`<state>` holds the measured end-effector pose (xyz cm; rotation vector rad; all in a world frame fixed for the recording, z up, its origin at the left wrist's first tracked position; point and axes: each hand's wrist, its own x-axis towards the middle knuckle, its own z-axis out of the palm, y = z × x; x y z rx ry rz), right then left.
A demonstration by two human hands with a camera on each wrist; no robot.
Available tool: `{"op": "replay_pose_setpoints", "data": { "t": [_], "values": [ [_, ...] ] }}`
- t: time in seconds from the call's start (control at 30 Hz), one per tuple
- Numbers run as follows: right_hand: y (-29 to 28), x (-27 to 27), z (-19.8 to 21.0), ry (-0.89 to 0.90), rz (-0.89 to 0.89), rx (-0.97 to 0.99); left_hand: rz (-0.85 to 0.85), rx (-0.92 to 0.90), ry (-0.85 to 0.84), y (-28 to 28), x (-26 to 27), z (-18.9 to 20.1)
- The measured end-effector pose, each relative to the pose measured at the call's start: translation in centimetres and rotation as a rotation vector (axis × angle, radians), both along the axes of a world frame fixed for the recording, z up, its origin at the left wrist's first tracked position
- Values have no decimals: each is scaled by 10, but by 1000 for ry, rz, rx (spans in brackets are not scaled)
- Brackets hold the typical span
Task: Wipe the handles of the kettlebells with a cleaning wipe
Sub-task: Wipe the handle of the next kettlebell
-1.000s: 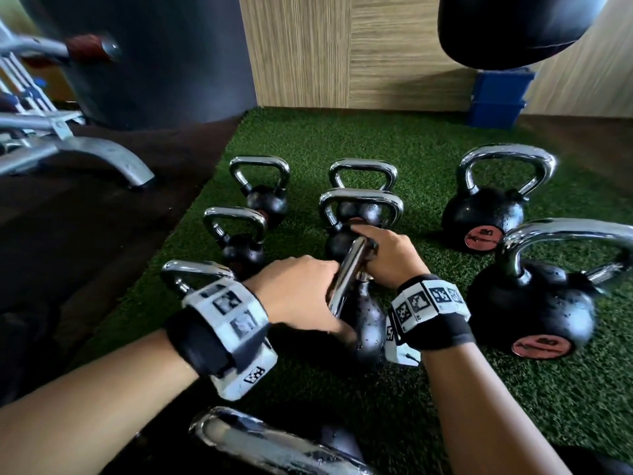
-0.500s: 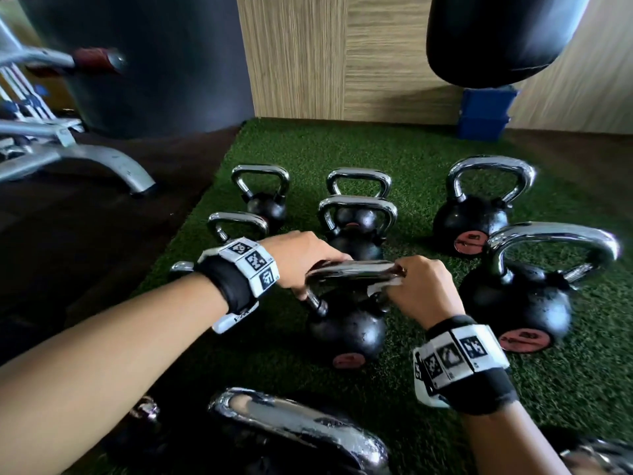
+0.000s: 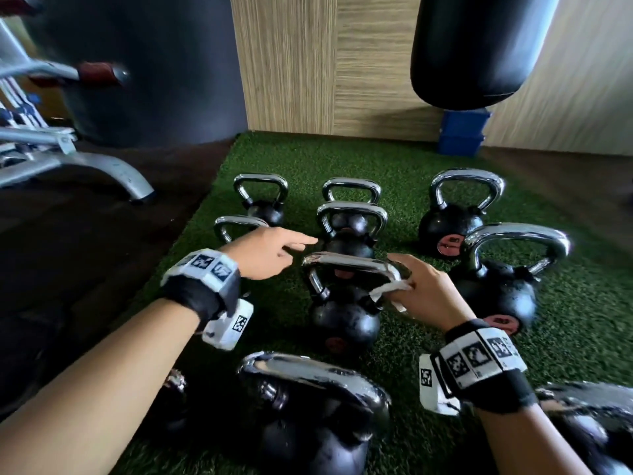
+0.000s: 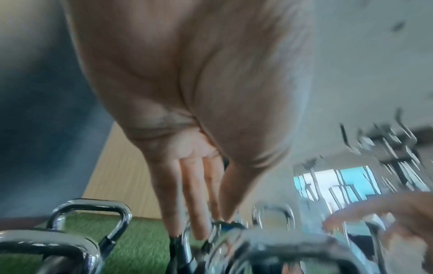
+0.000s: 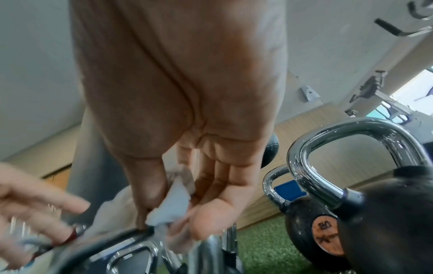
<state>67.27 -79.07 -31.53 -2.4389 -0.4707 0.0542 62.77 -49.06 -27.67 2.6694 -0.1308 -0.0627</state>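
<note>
A black kettlebell (image 3: pixel 343 322) with a chrome handle (image 3: pixel 346 264) stands upright on the green turf (image 3: pixel 308 156) in the middle of the head view. My right hand (image 3: pixel 407 287) pinches a crumpled white wipe (image 3: pixel 390 290) against the right end of that handle. The right wrist view shows the wipe (image 5: pixel 169 204) held between thumb and fingers. My left hand (image 3: pixel 301 246) hovers just left of the handle with straight fingers, holding nothing. In the left wrist view its fingers (image 4: pixel 194 204) point down toward the chrome handles.
Several other kettlebells crowd the turf: a large one (image 3: pixel 496 296) close on the right, one (image 3: pixel 450 228) behind it, one (image 3: pixel 315 426) right in front of me. A bench frame (image 3: pixel 85 166) stands at left. A punching bag (image 3: pixel 472 46) hangs above a blue box (image 3: pixel 462 135).
The kettlebell, tilted and gripped by both hands a second ago, now stands upright. My left hand has let go of the handle and straightened its fingers. The right hand still holds the wipe.
</note>
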Motion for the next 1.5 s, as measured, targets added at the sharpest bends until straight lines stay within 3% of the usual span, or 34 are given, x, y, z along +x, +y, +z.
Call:
{"op": "replay_pose_setpoints", "data": {
  "t": [0.13, 0.23, 0.4, 0.53, 0.77, 1.0, 1.5],
  "values": [
    [7, -39, 30, 3, 97, 201, 204, -340, -110, 25, -71, -18],
    [14, -78, 54, 68, 178, 254, 340, -505, -20, 25, -127, -50],
    [14, -133, 69, 135, 360, 299, 220, -536, 102, 9, -176, -97],
    [13, -158, 63, 138, 441, 364, 121, -602, 220, -11, -180, -123],
    [8, -169, 45, -197, 290, 309, 210, -716, 47, -40, -170, -171],
    [5, -188, 40, -257, 191, 241, 303, -769, -129, -55, -183, -182],
    [21, -192, 24, -364, 149, 131, 316, -803, -143, -52, -178, -197]
  ]
}}
